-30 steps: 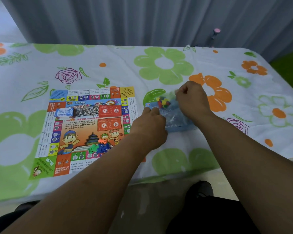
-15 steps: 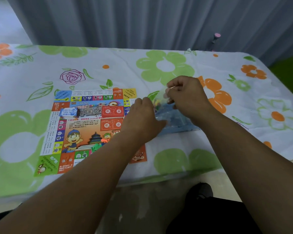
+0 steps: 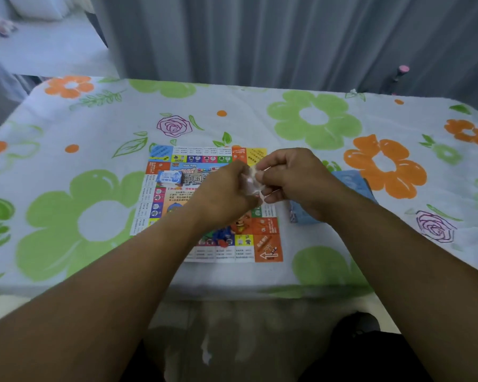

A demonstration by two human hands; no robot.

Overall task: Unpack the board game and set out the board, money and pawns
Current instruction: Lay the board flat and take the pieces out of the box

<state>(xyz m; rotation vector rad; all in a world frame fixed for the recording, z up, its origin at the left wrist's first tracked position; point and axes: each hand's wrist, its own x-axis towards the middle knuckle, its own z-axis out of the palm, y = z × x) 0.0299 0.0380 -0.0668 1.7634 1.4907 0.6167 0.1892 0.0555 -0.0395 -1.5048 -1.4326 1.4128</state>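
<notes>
Both forearms are extended from the lower corners of the frame and meet at frame centre, above the game board. A small clear plastic bag is pinched between the left hand and the right hand, with the fingers of both curled tightly on it. Its contents cannot be made out. The board is laid flat on the flowered tablecloth. A small blue card pack rests on the board's upper left area. Coloured plastic pieces are seen just below the left wrist. A blue box lies right of the board, partly covered by the right wrist.
</notes>
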